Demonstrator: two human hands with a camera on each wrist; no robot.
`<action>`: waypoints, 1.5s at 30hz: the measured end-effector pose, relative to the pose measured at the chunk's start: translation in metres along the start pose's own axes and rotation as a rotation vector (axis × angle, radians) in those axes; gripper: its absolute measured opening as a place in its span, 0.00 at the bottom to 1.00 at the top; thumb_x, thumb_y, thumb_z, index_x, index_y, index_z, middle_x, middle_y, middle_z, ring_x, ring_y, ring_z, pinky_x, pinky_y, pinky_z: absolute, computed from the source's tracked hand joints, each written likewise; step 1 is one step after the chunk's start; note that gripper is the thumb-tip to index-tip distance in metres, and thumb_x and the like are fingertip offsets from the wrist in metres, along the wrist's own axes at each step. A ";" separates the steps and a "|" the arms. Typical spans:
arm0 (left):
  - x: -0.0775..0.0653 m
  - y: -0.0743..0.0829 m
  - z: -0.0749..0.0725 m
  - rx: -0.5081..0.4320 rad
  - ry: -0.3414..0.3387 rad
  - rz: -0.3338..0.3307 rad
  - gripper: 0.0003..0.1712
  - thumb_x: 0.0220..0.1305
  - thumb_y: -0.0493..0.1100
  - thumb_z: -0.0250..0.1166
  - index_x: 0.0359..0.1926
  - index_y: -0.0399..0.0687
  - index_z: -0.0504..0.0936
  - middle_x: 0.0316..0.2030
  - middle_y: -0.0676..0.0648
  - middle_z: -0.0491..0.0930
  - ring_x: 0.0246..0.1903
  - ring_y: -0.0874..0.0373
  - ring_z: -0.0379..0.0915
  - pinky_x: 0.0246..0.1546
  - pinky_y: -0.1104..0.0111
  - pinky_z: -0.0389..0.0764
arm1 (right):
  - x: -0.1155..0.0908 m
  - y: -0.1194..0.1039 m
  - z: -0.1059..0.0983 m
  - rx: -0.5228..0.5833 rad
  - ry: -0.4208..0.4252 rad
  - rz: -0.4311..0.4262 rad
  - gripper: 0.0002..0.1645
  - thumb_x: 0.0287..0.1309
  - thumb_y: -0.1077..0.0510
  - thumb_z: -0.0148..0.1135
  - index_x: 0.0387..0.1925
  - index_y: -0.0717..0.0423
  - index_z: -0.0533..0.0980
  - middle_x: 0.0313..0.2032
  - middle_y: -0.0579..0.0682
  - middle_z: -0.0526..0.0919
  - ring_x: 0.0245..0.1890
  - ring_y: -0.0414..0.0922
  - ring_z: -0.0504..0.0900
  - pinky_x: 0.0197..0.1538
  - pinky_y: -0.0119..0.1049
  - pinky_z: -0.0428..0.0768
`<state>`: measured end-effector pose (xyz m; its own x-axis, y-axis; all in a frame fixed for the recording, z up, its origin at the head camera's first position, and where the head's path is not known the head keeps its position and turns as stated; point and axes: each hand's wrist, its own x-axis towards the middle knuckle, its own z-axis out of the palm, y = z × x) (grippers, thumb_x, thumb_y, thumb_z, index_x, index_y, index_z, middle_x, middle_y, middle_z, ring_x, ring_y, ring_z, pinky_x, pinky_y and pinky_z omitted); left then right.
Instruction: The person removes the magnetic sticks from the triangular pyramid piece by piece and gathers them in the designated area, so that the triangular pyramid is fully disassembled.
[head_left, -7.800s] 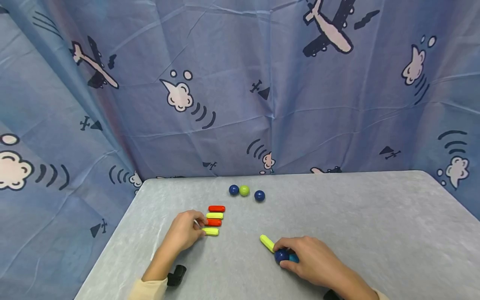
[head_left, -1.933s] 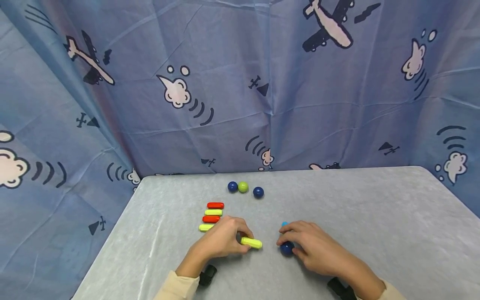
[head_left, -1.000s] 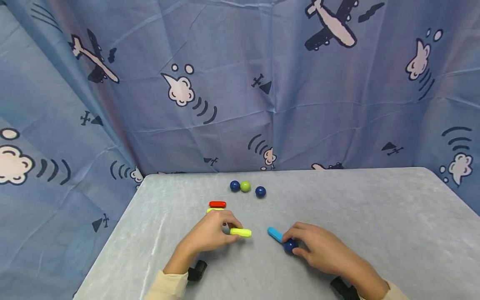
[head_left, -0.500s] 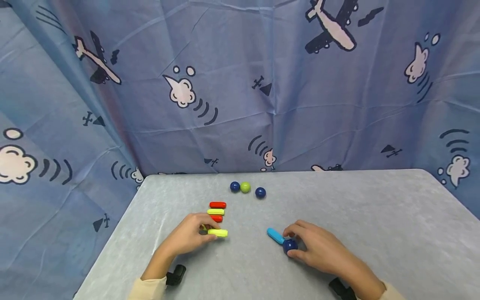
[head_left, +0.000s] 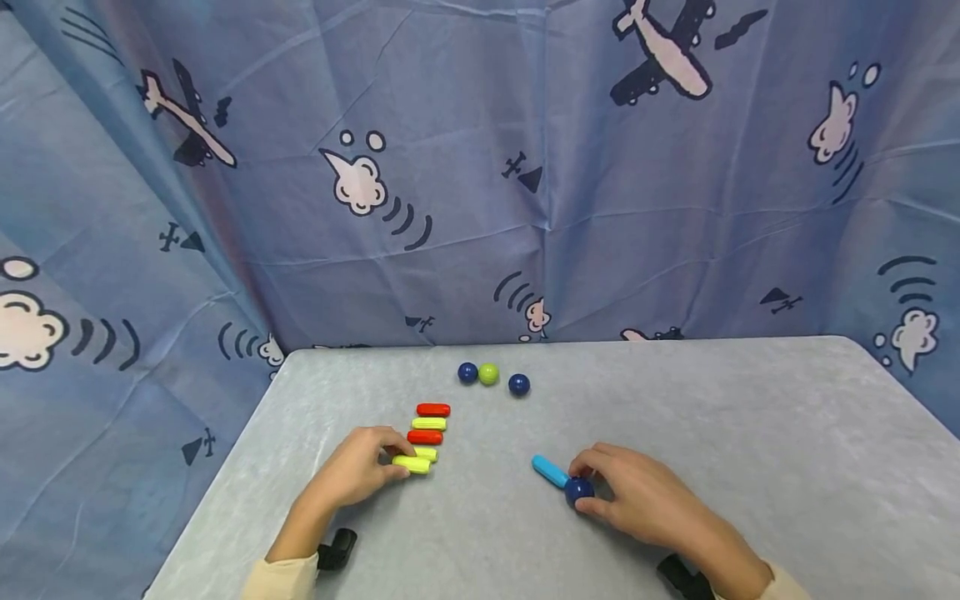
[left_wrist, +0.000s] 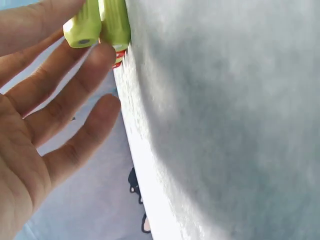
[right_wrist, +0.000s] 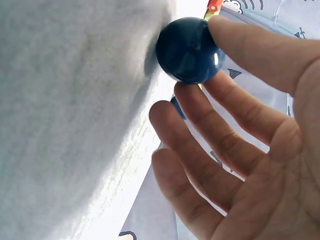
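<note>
At the left of the table my left hand [head_left: 363, 467] pinches a short yellow-green stick [head_left: 412, 465] by thumb and fingertips. In the left wrist view this ribbed stick [left_wrist: 82, 29] lies beside a second yellow-green stick [left_wrist: 115, 22]. That second stick [head_left: 427, 454] ends a row with a red stick [head_left: 425, 437], another yellow-green stick [head_left: 429, 424] and a further red stick [head_left: 433, 410]. Right of centre, my right hand [head_left: 637, 500] holds a glossy dark blue ball [head_left: 579, 490] between thumb and fingers, seen closely as a ball [right_wrist: 189, 50] in the right wrist view. A light blue stick [head_left: 551, 472] lies against it.
Toward the back of the grey table [head_left: 712, 408] sit a dark blue ball [head_left: 467, 372], a green ball [head_left: 488, 374] touching it, and another dark blue ball [head_left: 519, 385] slightly apart. A blue patterned curtain [head_left: 450, 167] hangs behind the table.
My left hand has carried the yellow-green stick leftward from the table's middle to the near end of the row. The right hand keeps the ball almost in place beside the light blue stick.
</note>
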<state>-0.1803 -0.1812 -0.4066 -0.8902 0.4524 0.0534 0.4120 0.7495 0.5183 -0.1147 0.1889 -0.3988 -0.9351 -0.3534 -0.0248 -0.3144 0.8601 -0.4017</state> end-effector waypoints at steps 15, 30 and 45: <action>0.000 0.000 0.005 0.006 -0.015 -0.064 0.11 0.46 0.36 0.79 0.32 0.50 0.89 0.25 0.56 0.76 0.24 0.68 0.66 0.26 0.75 0.69 | 0.002 -0.001 0.001 -0.001 0.002 0.009 0.17 0.47 0.47 0.77 0.40 0.36 0.80 0.36 0.29 0.79 0.37 0.32 0.79 0.39 0.34 0.78; 0.000 0.001 0.012 0.014 0.047 -0.097 0.11 0.47 0.33 0.78 0.33 0.46 0.89 0.26 0.54 0.77 0.24 0.67 0.66 0.26 0.75 0.68 | 0.001 0.001 0.003 0.005 0.004 0.010 0.17 0.48 0.47 0.77 0.40 0.36 0.80 0.37 0.29 0.79 0.37 0.32 0.79 0.39 0.34 0.78; -0.001 0.005 0.011 -0.005 0.085 -0.120 0.12 0.44 0.29 0.78 0.29 0.46 0.86 0.27 0.51 0.78 0.27 0.62 0.71 0.28 0.74 0.72 | 0.000 0.002 0.003 0.028 -0.002 -0.023 0.17 0.49 0.47 0.76 0.41 0.37 0.80 0.37 0.30 0.80 0.37 0.33 0.80 0.39 0.34 0.78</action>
<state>-0.1758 -0.1729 -0.4134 -0.9463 0.3172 0.0631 0.3012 0.7931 0.5295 -0.1153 0.1898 -0.4022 -0.9274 -0.3736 -0.0168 -0.3311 0.8413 -0.4272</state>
